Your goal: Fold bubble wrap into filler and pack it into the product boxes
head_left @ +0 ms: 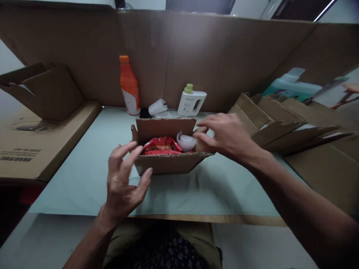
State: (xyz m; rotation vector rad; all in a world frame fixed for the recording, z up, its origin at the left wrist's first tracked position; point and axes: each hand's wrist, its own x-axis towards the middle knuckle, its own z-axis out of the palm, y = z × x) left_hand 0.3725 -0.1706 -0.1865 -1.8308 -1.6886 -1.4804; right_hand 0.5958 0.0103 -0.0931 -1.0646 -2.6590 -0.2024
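Observation:
A small open cardboard box sits on the pale table in front of me. Inside lie a red snack packet and a clear crumpled plastic item. My left hand hovers at the box's front left corner with fingers spread, holding nothing. Reaching over the box's right side, my right hand has its fingertips on the right flap; whether it pinches the flap I cannot tell.
Behind the box stand an orange bottle, a white bottle with a green cap and a clear plastic piece. Flattened cardboard boxes are stacked at right, a large carton at left. A cardboard wall closes the back.

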